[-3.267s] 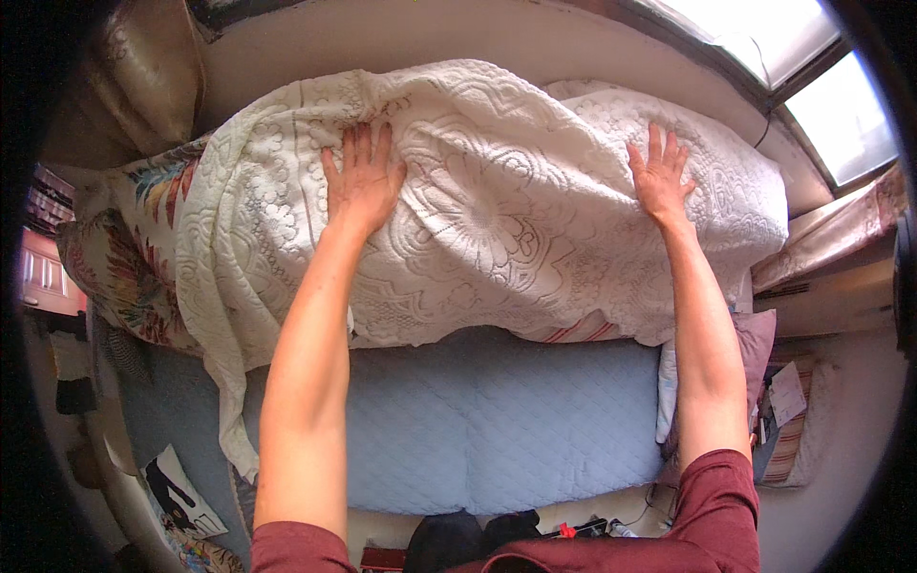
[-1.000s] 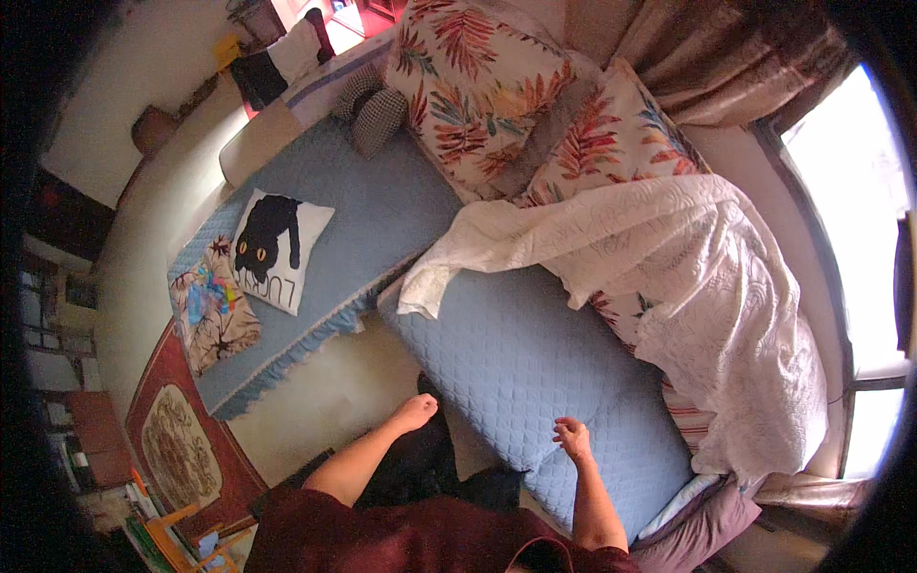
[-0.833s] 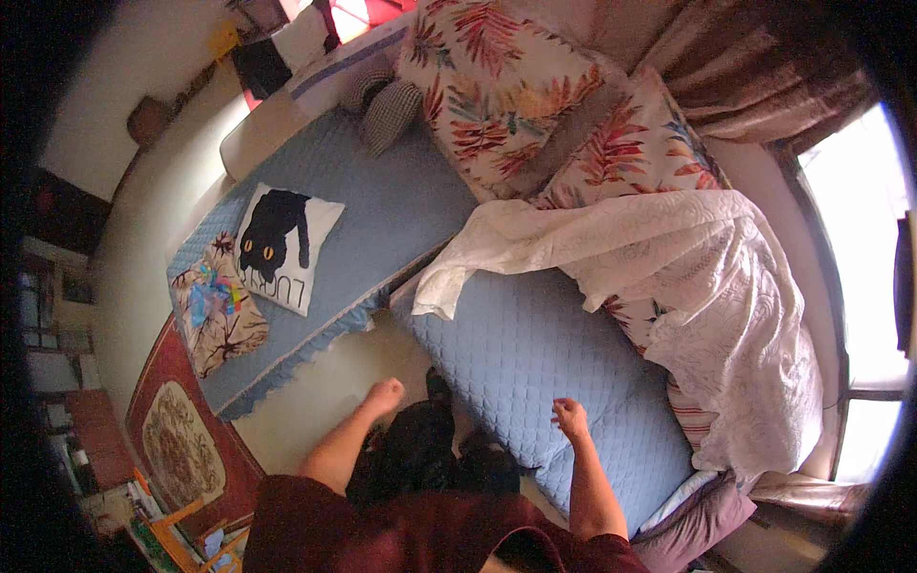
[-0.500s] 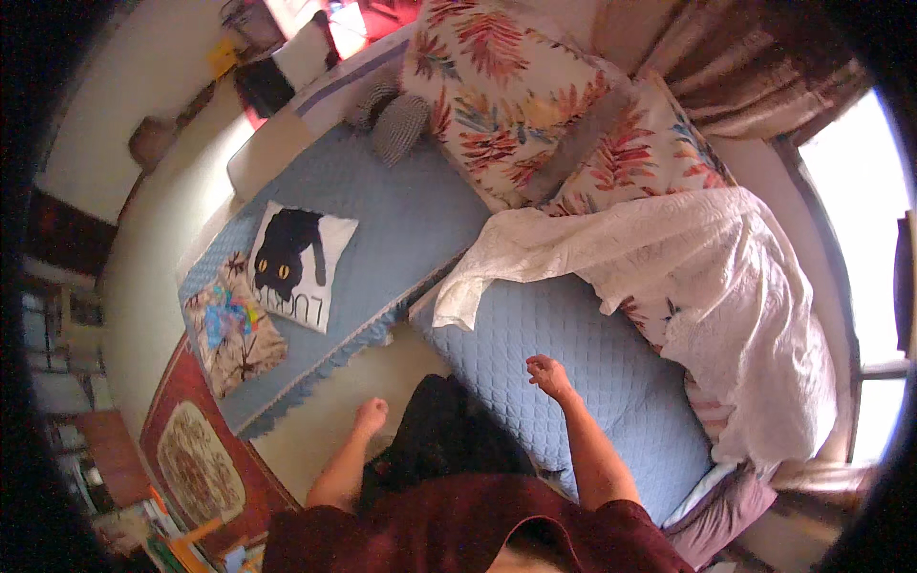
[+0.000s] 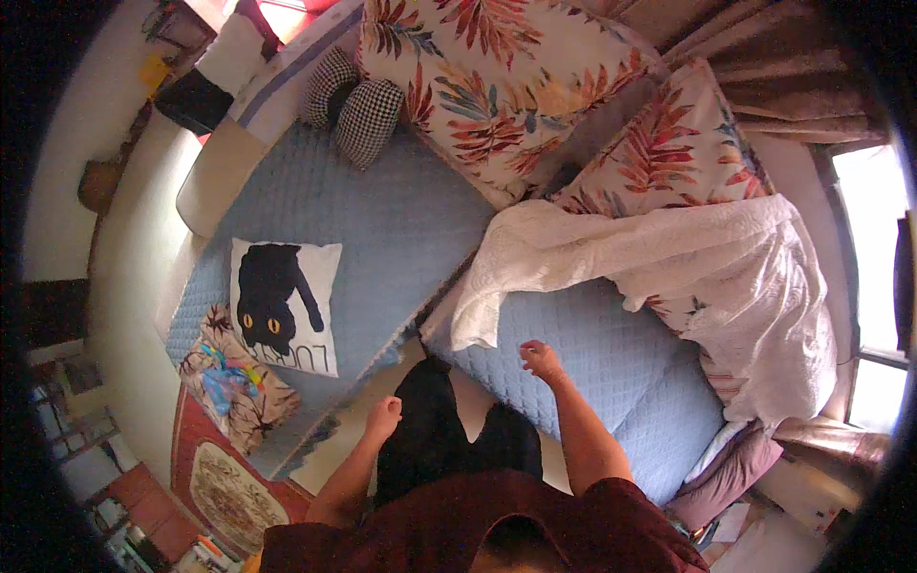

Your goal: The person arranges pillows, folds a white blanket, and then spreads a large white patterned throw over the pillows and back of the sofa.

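My left hand (image 5: 384,417) hangs beside my left thigh, fingers curled in, with nothing visible in them. Over the blue quilted seat cover (image 5: 564,325) hovers my right hand (image 5: 542,359), its fingers loosely bent and apart, holding nothing. Just beyond it droops the end of a crumpled white throw (image 5: 735,277), draped across the right seat and its backrest cushions. A white cushion with a black cat (image 5: 287,306) lies on the left blue seat cover (image 5: 401,210). Beside that is a tan cushion with a branch print (image 5: 272,406), a colourful bundle (image 5: 229,377) on top.
Leaf-print back cushions (image 5: 506,76) line the corner, with a checked cushion (image 5: 371,119) near them. A red patterned rug (image 5: 229,497) lies at lower left. Brown curtains (image 5: 793,67) hang at right near a bright window (image 5: 874,220). Mauve fabric (image 5: 731,477) is bundled at lower right.
My view has shifted and turned slightly, so more of the room's lower part and my legs show. My hands keep roughly the same pose; the throw and cushions look unmoved.
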Available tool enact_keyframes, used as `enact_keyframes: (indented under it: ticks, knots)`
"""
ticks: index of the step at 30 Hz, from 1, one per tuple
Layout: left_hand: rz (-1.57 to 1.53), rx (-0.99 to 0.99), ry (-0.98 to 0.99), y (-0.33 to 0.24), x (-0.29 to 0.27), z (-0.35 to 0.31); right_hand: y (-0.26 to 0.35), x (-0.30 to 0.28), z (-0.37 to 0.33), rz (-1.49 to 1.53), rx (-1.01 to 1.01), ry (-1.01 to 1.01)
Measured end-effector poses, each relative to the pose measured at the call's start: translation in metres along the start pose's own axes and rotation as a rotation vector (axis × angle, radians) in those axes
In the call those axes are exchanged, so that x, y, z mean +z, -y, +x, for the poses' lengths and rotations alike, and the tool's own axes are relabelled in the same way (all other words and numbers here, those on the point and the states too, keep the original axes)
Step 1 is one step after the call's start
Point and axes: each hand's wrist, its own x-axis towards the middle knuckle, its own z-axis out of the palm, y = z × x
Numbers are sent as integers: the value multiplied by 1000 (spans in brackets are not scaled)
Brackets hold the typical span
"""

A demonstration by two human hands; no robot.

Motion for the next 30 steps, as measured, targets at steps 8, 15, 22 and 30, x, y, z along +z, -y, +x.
enact_keyframes:
  ticks: [8,15,22,30]
  knots:
    - [-465,-54,65,24,-48,23,64,124,90,34,-198,-81]
    - [-863,-111,272,30,-45,41,82,87,127,482,99,-38]
    - [-655,-100,125,-126,-22,49,151,13,-14,1124,-217,50]
    - [-1289,28,930,-320,19,1,165,-25,-170,1057,-305,105]
